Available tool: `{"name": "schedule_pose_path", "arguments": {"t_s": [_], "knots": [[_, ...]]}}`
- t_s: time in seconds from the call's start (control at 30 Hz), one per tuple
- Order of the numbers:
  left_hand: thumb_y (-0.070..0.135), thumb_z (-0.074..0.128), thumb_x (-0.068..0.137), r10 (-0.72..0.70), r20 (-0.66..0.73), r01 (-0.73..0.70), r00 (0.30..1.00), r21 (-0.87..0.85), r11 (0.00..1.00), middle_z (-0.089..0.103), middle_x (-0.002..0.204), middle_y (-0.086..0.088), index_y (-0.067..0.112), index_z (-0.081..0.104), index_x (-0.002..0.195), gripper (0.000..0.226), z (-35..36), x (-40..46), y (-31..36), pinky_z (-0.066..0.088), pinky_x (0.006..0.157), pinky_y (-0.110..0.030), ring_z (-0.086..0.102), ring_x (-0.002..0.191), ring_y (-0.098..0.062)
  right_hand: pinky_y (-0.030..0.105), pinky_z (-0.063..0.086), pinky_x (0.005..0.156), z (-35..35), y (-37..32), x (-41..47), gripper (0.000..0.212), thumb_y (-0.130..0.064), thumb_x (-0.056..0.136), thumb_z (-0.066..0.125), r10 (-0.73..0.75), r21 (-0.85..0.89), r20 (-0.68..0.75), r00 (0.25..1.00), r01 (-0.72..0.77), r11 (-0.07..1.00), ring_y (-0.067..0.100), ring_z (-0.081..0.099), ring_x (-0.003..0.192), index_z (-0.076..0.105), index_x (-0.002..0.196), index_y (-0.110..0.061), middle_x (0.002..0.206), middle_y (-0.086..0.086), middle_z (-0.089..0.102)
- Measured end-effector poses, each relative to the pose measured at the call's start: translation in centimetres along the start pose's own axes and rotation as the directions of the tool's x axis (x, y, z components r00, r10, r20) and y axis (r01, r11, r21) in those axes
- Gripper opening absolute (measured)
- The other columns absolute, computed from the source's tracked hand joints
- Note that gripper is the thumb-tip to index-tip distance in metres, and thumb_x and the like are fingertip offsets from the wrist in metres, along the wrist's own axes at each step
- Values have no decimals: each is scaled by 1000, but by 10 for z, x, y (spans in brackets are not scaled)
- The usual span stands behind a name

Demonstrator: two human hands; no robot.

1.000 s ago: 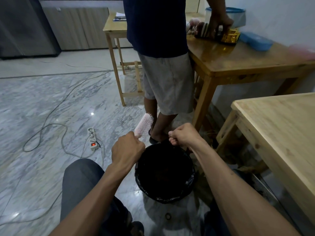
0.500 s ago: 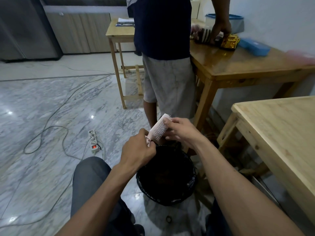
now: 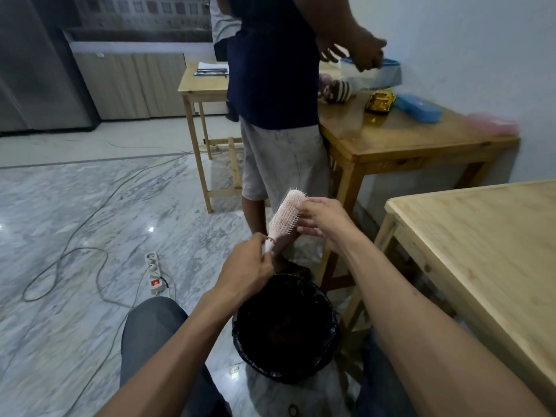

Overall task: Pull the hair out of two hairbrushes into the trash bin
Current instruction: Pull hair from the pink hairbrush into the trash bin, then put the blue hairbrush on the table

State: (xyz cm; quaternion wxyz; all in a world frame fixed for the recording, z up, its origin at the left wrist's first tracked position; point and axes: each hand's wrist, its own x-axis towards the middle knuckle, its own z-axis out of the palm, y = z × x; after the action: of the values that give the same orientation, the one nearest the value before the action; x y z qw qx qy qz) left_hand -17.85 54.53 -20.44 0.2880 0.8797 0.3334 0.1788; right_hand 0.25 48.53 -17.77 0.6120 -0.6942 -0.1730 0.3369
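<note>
A pale pink hairbrush (image 3: 284, 216) with white bristles is held up over a round trash bin (image 3: 326, 341) lined with a black bag, which stands on the floor between my knees. My left hand (image 3: 251, 266) grips the brush's handle at its lower end. My right hand (image 3: 323, 219) is at the brush's head, its fingertips touching the tip and the bristle side. No hair shows plainly on the bristles. A second hairbrush is not in view.
A person (image 3: 278, 115) in a dark shirt and grey shorts stands just beyond the bin at a wooden table (image 3: 406, 139) holding a yellow toy car and blue containers. A light wooden table (image 3: 481, 251) is at my right. Cables and a power strip (image 3: 155, 273) lie on the marble floor.
My right hand went from a fist over the bin to the brush's head. My left hand raised the brush. The standing person lifted a hand off the table.
</note>
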Motion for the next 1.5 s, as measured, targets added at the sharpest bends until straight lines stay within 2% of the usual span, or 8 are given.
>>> {"name": "schedule_pose_path", "arguments": {"t_s": [0.27, 0.57, 0.67, 0.83, 0.97, 1.1, 1.37, 1.5], "knots": [[26, 62, 94, 154, -106, -164, 982, -90, 982, 75, 91, -6, 15, 71, 111, 23, -13, 9, 65, 50, 65, -38, 68, 81, -27, 28, 62, 58, -50, -57, -30, 11, -4, 98, 61, -111, 100, -198, 974, 133, 986, 19, 68, 63, 65, 88, -7, 82, 13, 70], [20, 59, 97, 414, -50, -415, 909, -190, 890, 72, 87, -1, 12, 72, 110, 20, 6, 15, 173, 47, 58, -20, 62, 70, -13, 26, 62, 56, -155, -98, -86, 11, -5, 97, 60, -167, 117, -398, 902, 231, 966, 18, 72, 61, 70, 93, -1, 86, 15, 74], [21, 61, 94, 488, -3, -477, 873, -223, 850, 72, 94, -5, 11, 70, 112, 22, 30, 11, 218, 50, 69, -37, 64, 81, -22, 27, 60, 54, -202, -106, -112, 16, -6, 95, 61, -199, 75, -548, 812, 285, 956, 21, 71, 62, 70, 82, -3, 82, 14, 74], [13, 65, 89, 600, 19, -569, 800, -295, 768, 58, 117, -9, 7, 58, 125, 37, 76, -15, 294, 36, 75, -27, 56, 95, -23, 33, 63, 67, -287, -109, -169, 19, -7, 94, 60, -185, 24, -755, 630, 308, 951, 26, 70, 71, 68, 76, -4, 81, 15, 72], [21, 62, 93, 691, 3, -657, 723, -306, 689, 62, 110, -7, 11, 64, 117, 26, 110, -46, 346, 35, 67, -31, 56, 86, -22, 35, 61, 68, -351, -95, -208, 21, -8, 94, 62, -126, 15, -864, 488, 275, 961, 26, 70, 69, 67, 74, -4, 78, 15, 71], [28, 58, 97, 786, 43, -750, 617, -270, 604, 64, 108, -10, 10, 67, 120, 30, 148, -69, 385, 39, 74, -38, 56, 101, -31, 37, 60, 70, -410, -69, -237, 17, -9, 90, 65, -51, 34, -930, 363, 225, 974, 30, 71, 71, 66, 74, -2, 79, 17, 71], [13, 50, 99, 847, 241, -845, 473, -149, 514, 66, 116, -16, 8, 64, 115, 22, 207, -98, 435, 38, 79, -39, 52, 116, -34, 47, 66, 79, -488, -17, -248, 18, -14, 85, 71, 58, 52, -966, 253, -32, 998, 33, 78, 72, 72, 77, 2, 79, 18, 78], [10, 43, 99, 860, 268, -870, 434, -125, 478, 66, 110, -15, 9, 63, 118, 27, 227, -96, 444, 37, 82, -37, 53, 112, -33, 41, 66, 69, -500, -8, -238, 18, -13, 86, 67, 61, 38, -970, 235, -99, 994, 30, 77, 67, 73, 84, 4, 80, 18, 78]]}}
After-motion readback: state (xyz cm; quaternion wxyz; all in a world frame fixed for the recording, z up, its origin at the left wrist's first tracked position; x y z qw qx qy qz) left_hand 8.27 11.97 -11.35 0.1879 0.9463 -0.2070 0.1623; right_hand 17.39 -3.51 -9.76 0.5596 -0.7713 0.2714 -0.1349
